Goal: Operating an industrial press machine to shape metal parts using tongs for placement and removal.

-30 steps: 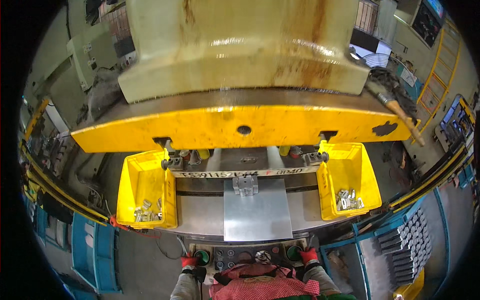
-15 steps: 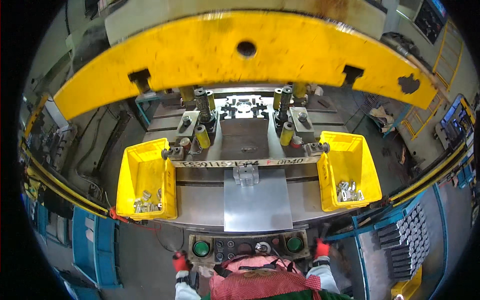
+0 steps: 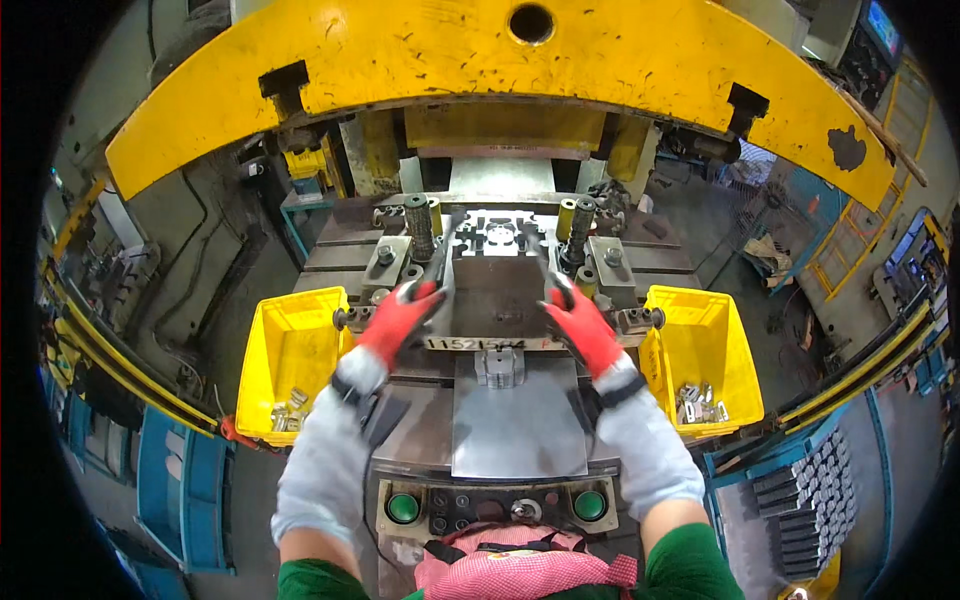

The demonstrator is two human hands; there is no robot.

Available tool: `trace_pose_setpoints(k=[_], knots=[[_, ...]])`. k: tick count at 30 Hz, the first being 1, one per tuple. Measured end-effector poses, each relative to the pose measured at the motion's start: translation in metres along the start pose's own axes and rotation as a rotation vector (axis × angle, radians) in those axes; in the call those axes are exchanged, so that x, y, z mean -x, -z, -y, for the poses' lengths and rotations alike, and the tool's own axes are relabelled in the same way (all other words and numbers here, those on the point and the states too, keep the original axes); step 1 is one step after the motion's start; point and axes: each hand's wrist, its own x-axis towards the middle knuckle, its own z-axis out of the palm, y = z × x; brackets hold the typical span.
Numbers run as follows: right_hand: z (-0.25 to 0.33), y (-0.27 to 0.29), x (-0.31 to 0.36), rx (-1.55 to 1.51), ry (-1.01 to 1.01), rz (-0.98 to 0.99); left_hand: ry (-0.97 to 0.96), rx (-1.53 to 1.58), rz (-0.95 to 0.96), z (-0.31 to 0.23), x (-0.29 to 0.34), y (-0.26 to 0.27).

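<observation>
My left hand [image 3: 400, 318], in a red and dark glove, reaches over the left front of the press die [image 3: 495, 290]. It is closed on a dark slender tool [image 3: 439, 262], blurred by motion, that points at the bright cut-out metal piece [image 3: 497, 236] on the die. My right hand [image 3: 582, 325], gloved alike, mirrors it at the right front. A second dark slender tool [image 3: 546, 258] sticks out of its closed fingers, also smeared. The exact kind of both tools cannot be told. Between my forearms, a flat metal sheet [image 3: 518, 435] lies before a small metal block [image 3: 499, 367].
The yellow press ram [image 3: 450, 60] arches above the die. Yellow bins [image 3: 262, 350] [image 3: 740, 350] with small metal parts flank it. Upright guide posts [image 3: 417, 228] [image 3: 578, 232] stand beside the die. Green buttons [image 3: 403, 508] [image 3: 590, 505] are on the near panel. Stacked metal pieces [image 3: 815, 495] lie at right.
Both hands have moved from beside the green buttons forward and inward over the die. The ram sits higher above the die, showing more behind it. The view has shifted slightly.
</observation>
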Motion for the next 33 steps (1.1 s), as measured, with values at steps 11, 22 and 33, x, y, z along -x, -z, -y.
trace_pose_setpoints(k=[11, 22, 33], knots=[[0.024, -0.001, 0.018, 0.21, 0.03, -0.333, -0.255, -0.079, -0.19, 0.012, -0.013, -0.037], [-0.076, 0.077, 0.257, 0.432, -0.316, -0.682, 0.159, -0.301, -0.788, 0.194, 0.19, 0.126], [-0.099, -0.056, 0.119, -0.172, -0.344, 0.157, -0.049, 0.32, -0.701, 0.197, 0.173, 0.081]])
